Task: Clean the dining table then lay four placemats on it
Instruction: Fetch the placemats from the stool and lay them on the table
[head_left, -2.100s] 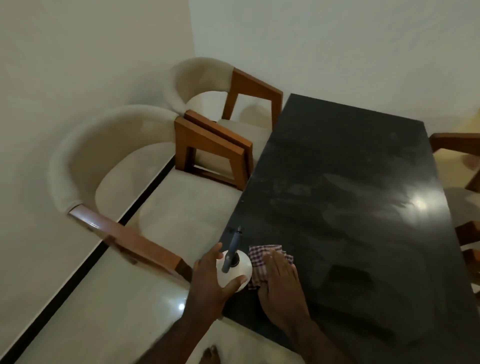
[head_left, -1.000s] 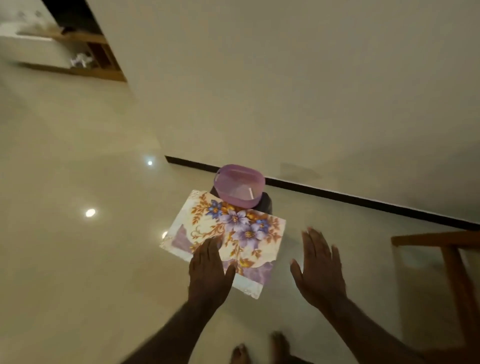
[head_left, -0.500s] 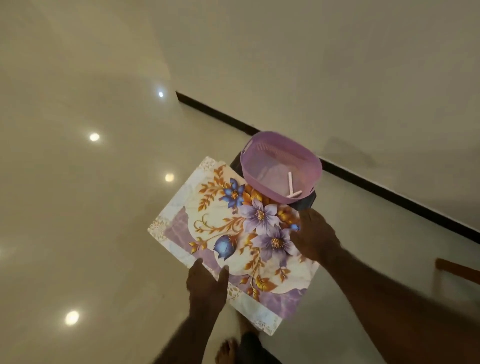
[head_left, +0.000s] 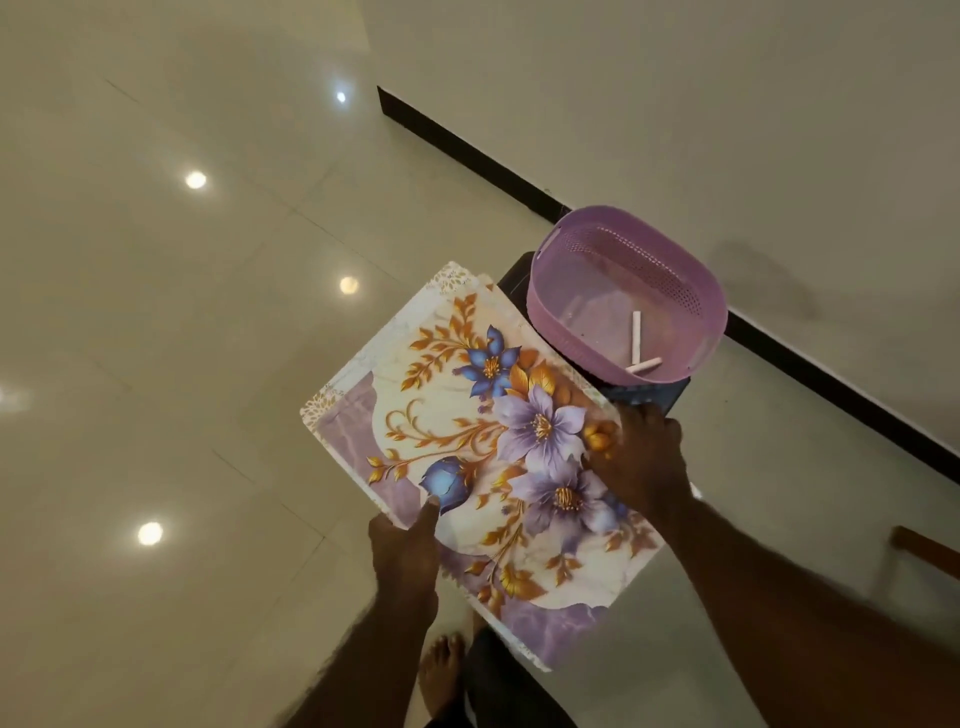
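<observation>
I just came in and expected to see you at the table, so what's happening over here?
A person is holding floral placemats with both hands: the left hand grips the near-left edge, and the right hand holds the right side. At least two mats are stacked. Beside them a purple basket sits on a dark stand, holding two small white sticks. No table is in view.

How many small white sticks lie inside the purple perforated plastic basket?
2. One white stick lies near the middle of the purple perforated plastic basket, and the other white stick lies across its lower end, by the near wall. None seem hidden.
</observation>
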